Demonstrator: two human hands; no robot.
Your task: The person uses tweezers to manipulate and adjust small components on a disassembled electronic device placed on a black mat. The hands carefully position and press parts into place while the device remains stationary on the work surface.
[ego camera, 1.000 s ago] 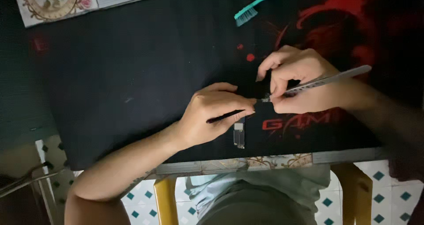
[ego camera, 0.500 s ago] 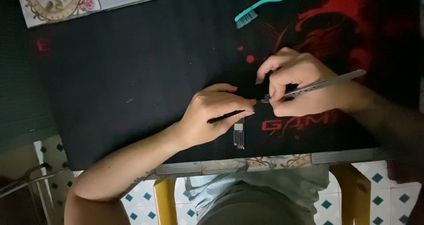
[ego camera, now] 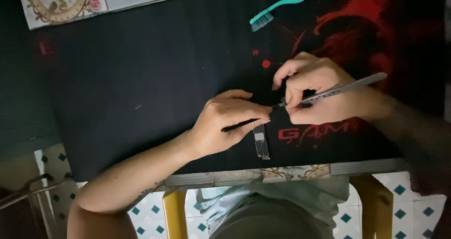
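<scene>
Black mat (ego camera: pixel 141 79) with red print covers the table. Left hand (ego camera: pixel 225 126) lies flat on it, fingers pinched together on a thin dark tool (ego camera: pixel 239 124) whose tip points right. Right hand (ego camera: pixel 314 93) has its fingers clamped on metal tweezers (ego camera: pixel 343 88), with the tips meeting the dark tool's tip at a tiny part between the two hands; the part is too small to identify. A small rectangular board (ego camera: pixel 261 142) lies just below the left fingertips, near the mat's front edge. A teal toothbrush (ego camera: pixel 282 6) rests well apart, up top.

Risk, as judged: the part could spring from the tweezers if grip pressure shifts, and dim light would hide it on the dark mat. The board could also be nudged off the edge by the left hand.
</scene>
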